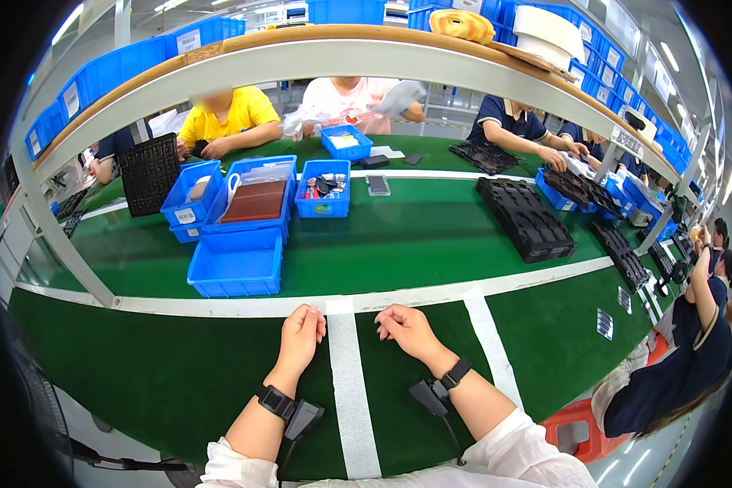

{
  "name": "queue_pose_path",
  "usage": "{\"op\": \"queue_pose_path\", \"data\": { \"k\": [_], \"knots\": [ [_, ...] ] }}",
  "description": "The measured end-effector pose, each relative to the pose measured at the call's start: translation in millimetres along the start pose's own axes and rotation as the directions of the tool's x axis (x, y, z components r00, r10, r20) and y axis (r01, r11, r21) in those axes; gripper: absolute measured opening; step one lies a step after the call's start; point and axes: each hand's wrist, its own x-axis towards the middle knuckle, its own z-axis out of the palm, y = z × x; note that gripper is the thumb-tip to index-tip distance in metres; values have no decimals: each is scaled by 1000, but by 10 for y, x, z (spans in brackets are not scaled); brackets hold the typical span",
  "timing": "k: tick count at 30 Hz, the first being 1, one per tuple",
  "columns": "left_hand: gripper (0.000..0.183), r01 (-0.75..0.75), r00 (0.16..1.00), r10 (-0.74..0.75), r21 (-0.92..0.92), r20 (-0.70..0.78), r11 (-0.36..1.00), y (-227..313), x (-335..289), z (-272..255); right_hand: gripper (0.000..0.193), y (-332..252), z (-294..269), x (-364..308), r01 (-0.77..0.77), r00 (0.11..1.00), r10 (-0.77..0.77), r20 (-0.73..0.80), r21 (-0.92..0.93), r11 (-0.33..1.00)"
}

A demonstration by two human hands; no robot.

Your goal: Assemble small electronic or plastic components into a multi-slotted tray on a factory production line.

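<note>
My left hand [301,332] rests over the green tabletop [179,358], its fingers loosely curled and pressed together with nothing visible in them. Across a pale strip [351,382], my right hand [408,330] is likewise curled, and no object shows in it. The two hands are apart, close to the light rail [398,298] that runs along the work surface. Each wrist wears a black strap with a small dark device, the left device [303,419] and the right device [428,397], both with cables. Nearest to my left hand stands a bare blue bin [236,281].
Beyond the rail stand a bin with a brown folder [254,201], a bin of small parts [324,193], a phone-like device [378,186] and stacked black trays [525,220]. A shelf [366,53] spans overhead. Several people work opposite; another person [667,358] is at right near a red stool [581,431].
</note>
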Motion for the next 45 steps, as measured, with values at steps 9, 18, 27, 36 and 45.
{"op": "queue_pose_path", "data": {
  "k": [9, 18, 27, 36, 45],
  "knots": [
    [33, -52, 992, 55, 30, -113, 998, 73, 8, -28, 11, 35, -32, 8, 3, 1000, -1, -12, 108, 994],
    [32, -43, 999, 41, 112, 23, 993, 2, 138, -92, 20, 37, -330, 123, 29, 948, 17, -319, 141, 990],
    [31, -85, 996, 80, 326, 29, 942, -96, 89, -108, 20, 93, -216, 87, 20, 975, -45, -219, -112, 994],
    [29, -130, 991, 124, 380, 39, 916, -126, 74, -115, 22, 154, -192, 120, 28, 972, -68, -224, -174, 984],
    [31, -120, 993, 108, 421, 52, 899, -82, 81, -78, 22, 62, -213, 89, 21, 972, -74, -223, -229, 973]
  ]
}}
